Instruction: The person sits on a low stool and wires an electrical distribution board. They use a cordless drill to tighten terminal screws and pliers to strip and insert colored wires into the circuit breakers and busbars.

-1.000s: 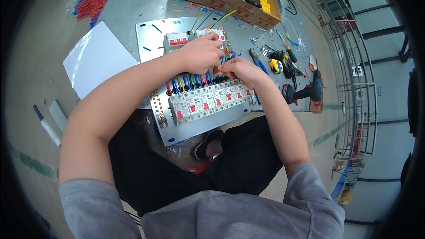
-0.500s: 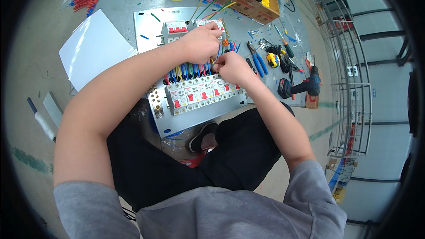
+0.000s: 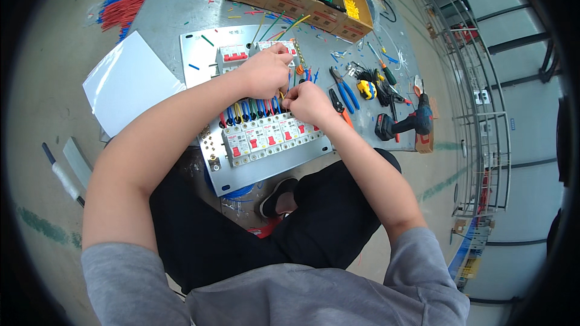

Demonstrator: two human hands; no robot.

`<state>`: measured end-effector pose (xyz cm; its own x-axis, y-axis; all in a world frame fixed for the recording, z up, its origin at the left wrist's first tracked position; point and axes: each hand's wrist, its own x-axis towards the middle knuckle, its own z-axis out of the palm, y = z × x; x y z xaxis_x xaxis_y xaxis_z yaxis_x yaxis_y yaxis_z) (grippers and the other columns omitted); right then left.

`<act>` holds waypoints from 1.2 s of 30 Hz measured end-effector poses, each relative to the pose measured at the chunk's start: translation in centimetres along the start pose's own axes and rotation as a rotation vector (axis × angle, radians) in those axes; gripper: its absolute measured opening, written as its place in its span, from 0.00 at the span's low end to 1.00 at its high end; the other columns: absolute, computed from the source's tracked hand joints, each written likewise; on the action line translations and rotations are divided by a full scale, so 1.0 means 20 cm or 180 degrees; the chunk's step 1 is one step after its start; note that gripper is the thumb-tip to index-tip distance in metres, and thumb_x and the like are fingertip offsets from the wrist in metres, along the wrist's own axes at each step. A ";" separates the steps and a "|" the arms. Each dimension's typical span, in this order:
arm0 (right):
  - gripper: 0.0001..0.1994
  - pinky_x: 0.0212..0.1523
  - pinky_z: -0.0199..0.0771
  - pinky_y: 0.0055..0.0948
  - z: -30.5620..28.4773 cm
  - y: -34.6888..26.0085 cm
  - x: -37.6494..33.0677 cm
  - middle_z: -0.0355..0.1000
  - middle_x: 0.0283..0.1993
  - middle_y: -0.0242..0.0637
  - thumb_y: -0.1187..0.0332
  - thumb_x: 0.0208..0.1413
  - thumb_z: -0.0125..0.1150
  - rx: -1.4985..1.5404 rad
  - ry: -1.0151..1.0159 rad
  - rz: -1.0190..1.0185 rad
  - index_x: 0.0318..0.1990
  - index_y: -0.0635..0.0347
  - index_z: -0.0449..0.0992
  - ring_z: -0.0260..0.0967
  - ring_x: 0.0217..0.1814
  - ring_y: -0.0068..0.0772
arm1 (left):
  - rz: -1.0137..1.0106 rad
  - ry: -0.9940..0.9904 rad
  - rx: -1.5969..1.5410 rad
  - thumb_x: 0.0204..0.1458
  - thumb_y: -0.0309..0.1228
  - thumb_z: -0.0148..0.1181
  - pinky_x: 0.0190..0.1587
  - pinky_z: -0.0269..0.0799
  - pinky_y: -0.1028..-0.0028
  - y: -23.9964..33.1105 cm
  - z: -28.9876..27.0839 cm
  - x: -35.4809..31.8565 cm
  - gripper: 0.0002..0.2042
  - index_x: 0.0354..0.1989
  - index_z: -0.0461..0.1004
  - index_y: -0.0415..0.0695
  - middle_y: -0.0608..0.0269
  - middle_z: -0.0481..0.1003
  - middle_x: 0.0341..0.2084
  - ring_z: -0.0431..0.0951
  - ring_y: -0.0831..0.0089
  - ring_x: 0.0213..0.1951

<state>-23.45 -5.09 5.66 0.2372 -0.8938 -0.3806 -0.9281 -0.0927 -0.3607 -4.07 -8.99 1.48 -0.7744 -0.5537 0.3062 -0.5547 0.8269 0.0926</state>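
Head view: row of white circuit breakers (image 3: pixel 269 139) carries coloured wires (image 3: pixel 251 110). Left hand (image 3: pixel 266 72) and right hand (image 3: pixel 308 101), fingers curled, pinch wire ends above it.

White breakers (image 3: pixel 269 139) with red levers on a grey panel (image 3: pixel 199 48); red, blue, yellow, green wires (image 3: pixel 251 110) above them; blue-handled pliers (image 3: pixel 344 92) right of the breakers

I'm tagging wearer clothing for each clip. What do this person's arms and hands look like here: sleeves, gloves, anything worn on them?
Both forearms are bare from the elbow down. The left hand and right hand wear no gloves, and no watch, ring or wristband shows. Short grey T-shirt sleeves cover the upper arms, ending above the elbows. Nothing is marked on the sleeves.
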 end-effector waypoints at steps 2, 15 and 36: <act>0.10 0.48 0.83 0.43 0.02 -0.01 0.00 0.86 0.37 0.48 0.63 0.60 0.73 0.0012 0.0036 0.0030 0.40 0.60 0.91 0.85 0.40 0.47 | 0.0078 0.0063 0.0027 0.39 0.34 0.69 0.71 0.63 0.64 0.00 0.01 -0.02 0.09 0.28 0.93 0.60 0.75 0.83 0.29 0.75 0.66 0.53; 0.15 0.52 0.81 0.43 -0.12 0.01 0.01 0.86 0.43 0.48 0.60 0.65 0.67 -0.0152 -0.0854 -0.0129 0.47 0.64 0.89 0.84 0.46 0.47 | 0.0239 -0.0386 -0.0593 0.51 0.31 0.70 0.77 0.54 0.52 -0.02 -0.08 -0.01 0.08 0.36 0.93 0.56 0.72 0.86 0.34 0.78 0.67 0.52; 0.25 0.63 0.76 0.40 -0.30 1.71 -0.46 0.76 0.61 0.45 0.65 0.69 0.71 0.2537 0.3302 0.0161 0.69 0.65 0.72 0.76 0.64 0.37 | -0.1329 -0.0666 -0.2036 0.59 0.21 0.59 0.85 0.39 0.50 0.19 0.01 -0.05 0.09 0.33 0.86 0.44 0.63 0.79 0.32 0.75 0.64 0.56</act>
<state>-59.16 -2.61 1.83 -0.4548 -0.8416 0.2913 -0.4206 -0.0853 -0.9032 -5.39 -5.29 1.35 -0.6173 -0.7850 -0.0526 -0.5784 0.4076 0.7066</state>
